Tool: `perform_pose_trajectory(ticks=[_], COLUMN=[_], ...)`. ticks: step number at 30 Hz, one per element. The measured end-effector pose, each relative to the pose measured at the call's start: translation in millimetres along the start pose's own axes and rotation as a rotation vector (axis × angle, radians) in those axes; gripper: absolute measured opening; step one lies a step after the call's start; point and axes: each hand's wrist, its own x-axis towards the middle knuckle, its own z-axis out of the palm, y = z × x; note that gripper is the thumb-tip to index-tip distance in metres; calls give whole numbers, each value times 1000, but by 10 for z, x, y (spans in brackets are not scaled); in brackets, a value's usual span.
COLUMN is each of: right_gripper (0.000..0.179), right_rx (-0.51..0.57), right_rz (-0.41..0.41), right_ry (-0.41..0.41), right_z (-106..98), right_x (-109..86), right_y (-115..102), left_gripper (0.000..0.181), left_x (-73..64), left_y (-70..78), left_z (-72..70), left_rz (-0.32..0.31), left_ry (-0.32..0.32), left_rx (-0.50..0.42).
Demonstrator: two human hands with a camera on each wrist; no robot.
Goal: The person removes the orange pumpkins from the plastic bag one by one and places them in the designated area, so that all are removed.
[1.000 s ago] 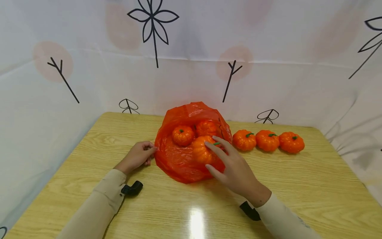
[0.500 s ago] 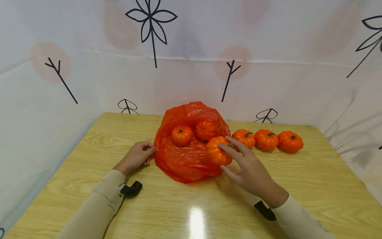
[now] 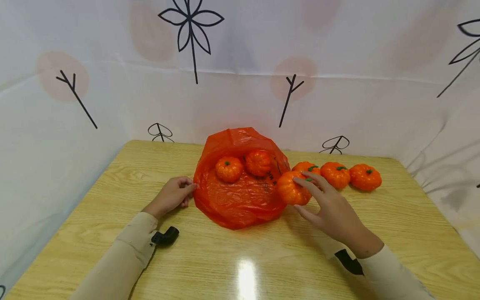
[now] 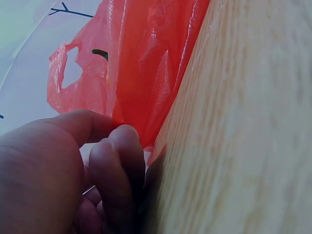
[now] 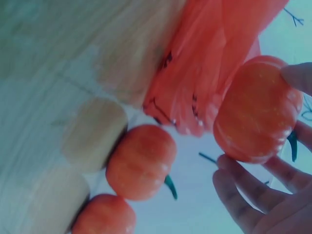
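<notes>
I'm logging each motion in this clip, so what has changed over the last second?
The right hand moved rightward in the head view, carrying the held pumpkin from over the open red bag to its right edge. Nothing was newly grasped or let go. The left hand still pinches the bag on its left side; the two pumpkins inside and the row of three pumpkins stay put.

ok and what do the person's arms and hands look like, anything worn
The left sleeve and right sleeve are long and beige, with a bent black piece by the first and another black piece by the second. The left hand and right hand wear no gloves.
</notes>
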Motion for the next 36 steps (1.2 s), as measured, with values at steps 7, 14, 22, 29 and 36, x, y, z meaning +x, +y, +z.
perform_pose_trajectory(ticks=[7, 14, 22, 29, 36], right_gripper=[71, 67, 63, 62, 60], right_rx=[-8, 6, 43, 67, 81], right_rz=[38, 42, 93, 146, 170], right_ry=[-57, -148, -224, -282, -300], right_z=[-96, -157, -170, -175, -156], right_x=[-16, -59, -66, -91, -91], right_y=[124, 219, 250, 318, 399], left_gripper=[24, 24, 24, 25, 27], left_x=[10, 16, -1, 8, 11], left_y=[-16, -17, 1, 0, -11], left_z=[-7, -3, 5, 8, -4], left_rz=[6, 7, -12, -9, -6], left_ry=[1, 3, 5, -6, 2], left_rx=[11, 16, 15, 16, 32])
